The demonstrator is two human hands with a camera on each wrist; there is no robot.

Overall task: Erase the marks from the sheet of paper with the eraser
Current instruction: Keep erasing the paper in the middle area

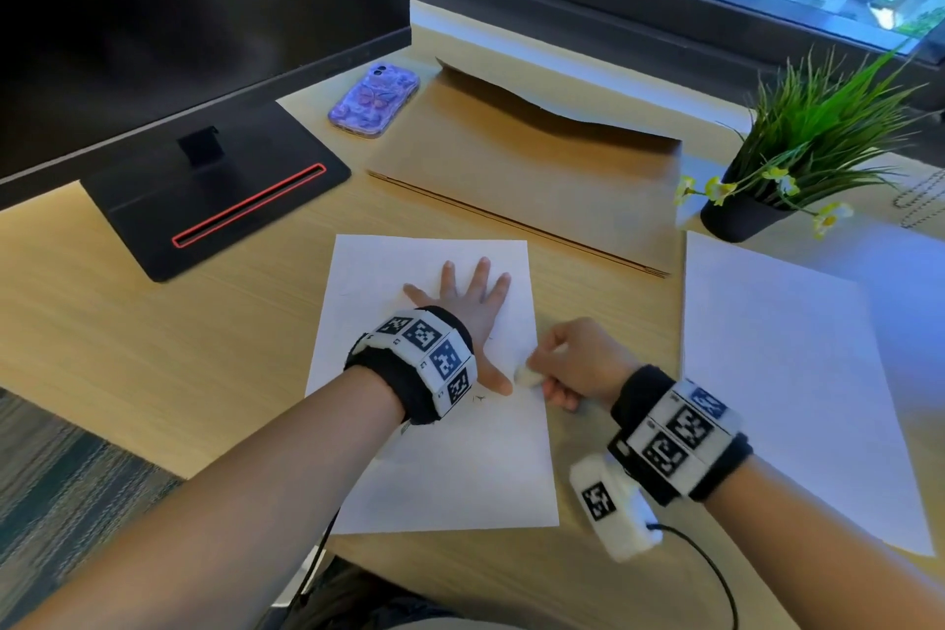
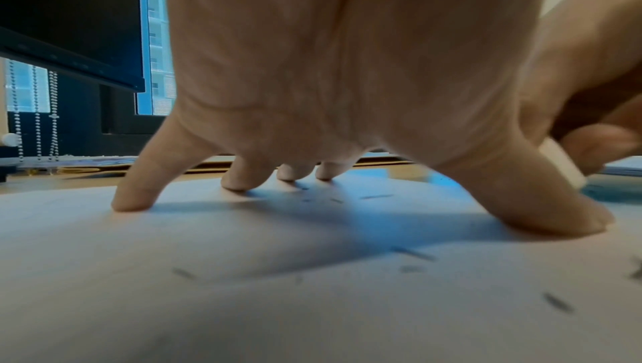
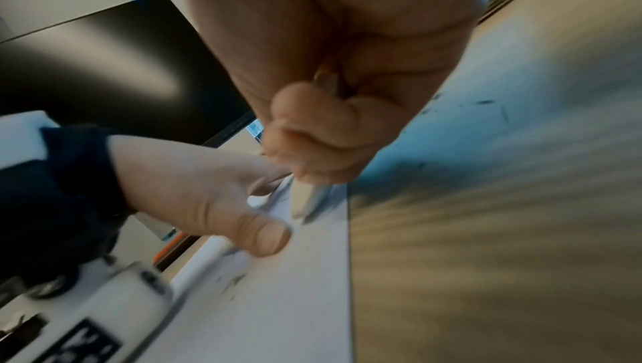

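Right hand (image 1: 572, 363): narrow pinch grip holding the white eraser (image 1: 527, 376). Its long axis tilts down and away from the grip toward the sheet of paper (image 1: 434, 476); the tip meets the sheet near its right edge, just ahead of the pinching fingertips.

Left hand (image 1: 473, 302): fingers straight and splayed, tips pressing the sheet flat on the counter (image 1: 153, 348). Left thumb (image 3: 264, 234) sits just beside the eraser tip, on the side away from the sheet's edge. Right hand is the nearer one to the marks.

Marks: short dark dashes (image 2: 413, 253) scattered on the sheet, some just past the thumb toward the person, some under the left palm. Blurred; cannot tell pencil mark from eraser crumb.

Room, judged: the stroke is boxed in between thumb and paper edge. Open sheet lies nearer the person; bare counter beyond the edge, then a 2nd sheet (image 1: 792, 373) well apart. Strokes running off the edge risk curling it.
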